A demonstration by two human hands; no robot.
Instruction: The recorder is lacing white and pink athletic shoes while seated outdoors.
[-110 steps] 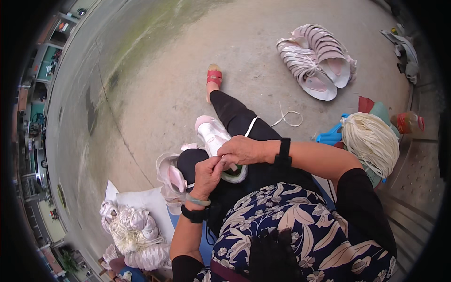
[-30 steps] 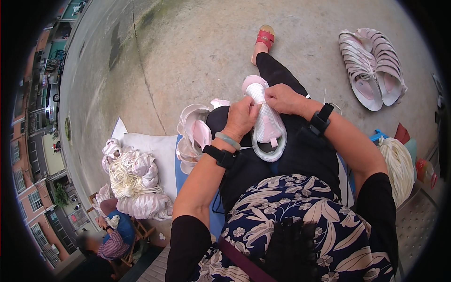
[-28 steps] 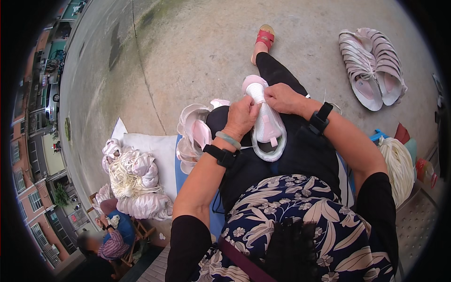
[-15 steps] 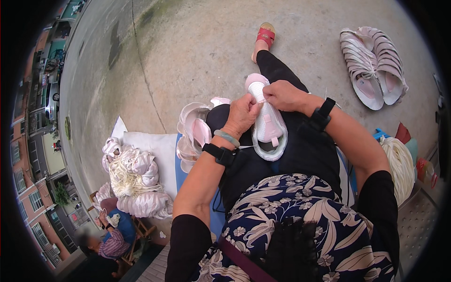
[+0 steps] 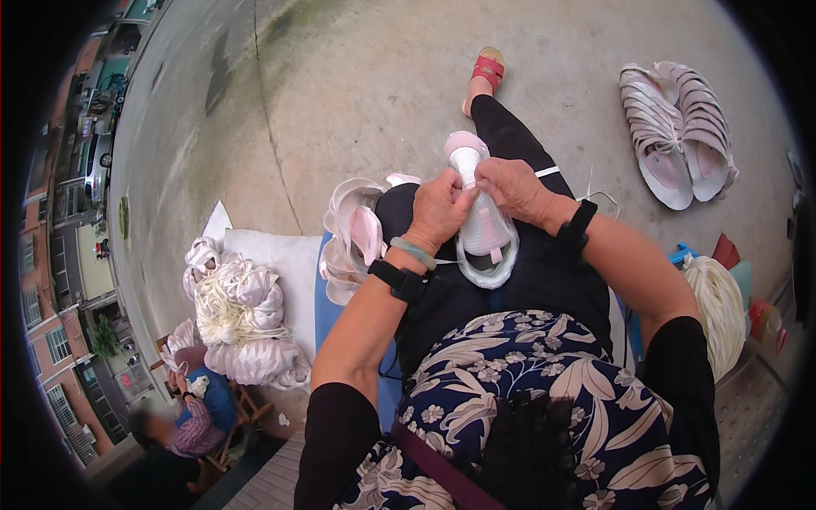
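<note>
A white mesh shoe upper [image 5: 484,225] with a pink toe and a pink heel tab lies over my lap, toe pointing away. My left hand [image 5: 440,204] is closed, its thumb and fingers pinching the upper's left side near the throat. My right hand [image 5: 512,189] is closed too, fingertips close to the left ones. A white shoelace [image 5: 548,172] runs out from behind my right hand, across my thigh, and curls loosely off to the right. Fingers cover exactly where lace and upper meet. Beside my left knee stand more pink and white shoe uppers [image 5: 366,234], nested together.
Bundled pink-white uppers [image 5: 259,361] and cream laces [image 5: 225,302] lie on a white sheet [image 5: 293,255] at left. Tied stacks of uppers [image 5: 680,136] rest on the concrete at far right. A hank of cream laces [image 5: 712,314] hangs at my right. Another person [image 5: 200,416] sits lower left.
Both hands have drawn closer together over the upper's throat. The white lace now shows across my thigh and in a loop to the right. The view has shifted slightly.
</note>
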